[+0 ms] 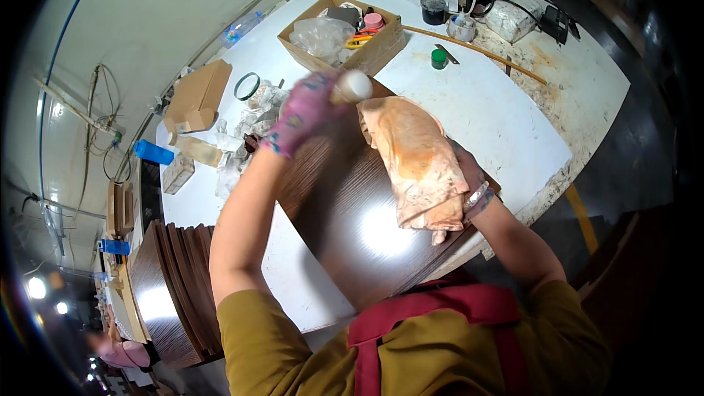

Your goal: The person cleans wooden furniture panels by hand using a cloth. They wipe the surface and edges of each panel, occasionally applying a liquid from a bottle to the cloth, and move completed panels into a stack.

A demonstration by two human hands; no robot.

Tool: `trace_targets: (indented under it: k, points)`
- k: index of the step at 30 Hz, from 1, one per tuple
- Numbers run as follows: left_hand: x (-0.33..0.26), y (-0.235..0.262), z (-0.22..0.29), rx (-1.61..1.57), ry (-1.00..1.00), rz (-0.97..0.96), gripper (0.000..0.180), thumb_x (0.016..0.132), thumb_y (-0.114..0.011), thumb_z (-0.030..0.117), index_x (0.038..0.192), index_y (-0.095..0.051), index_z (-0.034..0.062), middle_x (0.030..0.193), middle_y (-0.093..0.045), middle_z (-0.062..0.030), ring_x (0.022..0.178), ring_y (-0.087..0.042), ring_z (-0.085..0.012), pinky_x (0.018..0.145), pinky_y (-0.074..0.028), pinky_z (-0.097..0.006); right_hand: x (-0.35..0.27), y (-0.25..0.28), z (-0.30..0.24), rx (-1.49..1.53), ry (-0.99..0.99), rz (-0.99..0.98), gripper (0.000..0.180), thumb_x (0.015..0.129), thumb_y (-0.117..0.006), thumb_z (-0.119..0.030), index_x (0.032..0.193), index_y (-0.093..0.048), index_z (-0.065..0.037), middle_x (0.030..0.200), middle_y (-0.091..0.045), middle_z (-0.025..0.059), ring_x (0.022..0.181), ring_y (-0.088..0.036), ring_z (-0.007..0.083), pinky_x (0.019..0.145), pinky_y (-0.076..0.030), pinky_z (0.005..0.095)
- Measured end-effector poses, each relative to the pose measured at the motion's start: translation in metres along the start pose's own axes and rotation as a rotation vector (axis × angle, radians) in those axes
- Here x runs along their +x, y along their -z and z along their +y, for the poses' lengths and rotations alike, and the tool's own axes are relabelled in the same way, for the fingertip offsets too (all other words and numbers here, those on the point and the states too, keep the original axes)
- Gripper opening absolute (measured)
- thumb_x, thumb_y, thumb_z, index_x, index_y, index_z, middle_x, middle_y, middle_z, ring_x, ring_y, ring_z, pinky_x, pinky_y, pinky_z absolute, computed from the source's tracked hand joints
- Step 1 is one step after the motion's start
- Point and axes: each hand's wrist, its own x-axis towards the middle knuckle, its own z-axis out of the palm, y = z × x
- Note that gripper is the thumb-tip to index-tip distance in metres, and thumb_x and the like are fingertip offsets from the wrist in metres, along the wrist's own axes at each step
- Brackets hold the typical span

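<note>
My left hand (308,108), in a pink patterned glove, is closed around a bottle with a white rounded end (357,85). It is raised over the far part of a dark brown wood-grain panel (326,202) and looks slightly blurred. A large, stained, cream-and-orange folded cloth (418,158) hangs over the panel's right side. My right hand (475,180), also gloved, grips the cloth's right edge; the cloth hides part of its fingers. A bright glare lies on the panel beside the cloth.
An open cardboard box (392,48) with a plastic bag and tools stands beyond the panel. Right of it are a small green-lidded jar (438,59), a dark jar (433,9) and a long wooden stick (488,56). Stacked dark panels (183,271) stand at left, below a blue bottle (154,152).
</note>
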Motion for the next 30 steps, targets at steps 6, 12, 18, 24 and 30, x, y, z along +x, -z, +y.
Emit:
trace_targets:
  k: [6,12,18,24,30]
  points:
    - [0.014,-0.016,-0.112,-0.802,0.550,0.244,0.052,0.079,-0.078,0.023,0.120,-0.057,0.0009,0.106,-0.066,-0.0083,0.095,-0.063,-0.0210,0.088,-0.049,-0.034,-0.041,0.019,-0.037,-0.365,0.451,-0.034,0.042,0.100,-0.044,-0.022,0.133,-0.044,0.004,0.124,-0.056,0.0172,0.108,-0.059,0.0263,0.094,-0.050,0.0398]
    - [0.012,-0.070,-0.144,-0.658,0.710,0.446,0.065,0.077,-0.078,0.031,0.129,-0.050,0.0027,0.115,-0.064,-0.0136,0.104,-0.062,-0.0265,0.091,-0.047,-0.037,-0.081,0.012,-0.073,-0.128,0.325,0.028,0.068,0.095,-0.050,-0.044,0.141,-0.035,0.004,0.135,-0.050,0.0197,0.119,-0.053,0.0332,0.102,-0.044,0.0452]
    - [-0.032,-0.075,-0.110,-0.441,0.660,0.585,0.063,0.086,-0.068,0.035,0.134,-0.045,0.0018,0.128,-0.055,-0.0207,0.116,-0.055,-0.0318,0.098,-0.043,-0.040,-0.084,0.027,-0.072,-0.309,0.268,0.129,0.062,0.093,-0.053,-0.032,0.139,-0.033,0.005,0.130,-0.052,0.0227,0.114,-0.057,0.0334,0.097,-0.048,0.0429]
    - [-0.037,-0.077,0.068,-0.598,0.321,0.146,0.048,0.100,-0.047,0.027,0.139,-0.039,0.0002,0.131,-0.053,-0.0188,0.122,-0.049,-0.0306,0.105,-0.037,-0.037,-0.067,0.012,-0.048,-0.344,0.123,0.029,0.053,0.093,-0.053,-0.015,0.137,-0.035,0.007,0.125,-0.055,0.0203,0.108,-0.060,0.0285,0.092,-0.052,0.0379]
    - [-0.028,-0.106,0.142,-1.764,0.397,-0.088,0.041,0.096,-0.055,0.037,0.122,-0.058,0.0051,0.113,-0.063,-0.0049,0.102,-0.059,-0.0147,0.094,-0.046,-0.031,-0.070,0.041,-0.060,-0.742,0.382,0.150,0.056,0.089,-0.059,-0.020,0.136,-0.039,0.004,0.124,-0.055,0.0200,0.115,-0.056,0.0291,0.097,-0.049,0.0410]
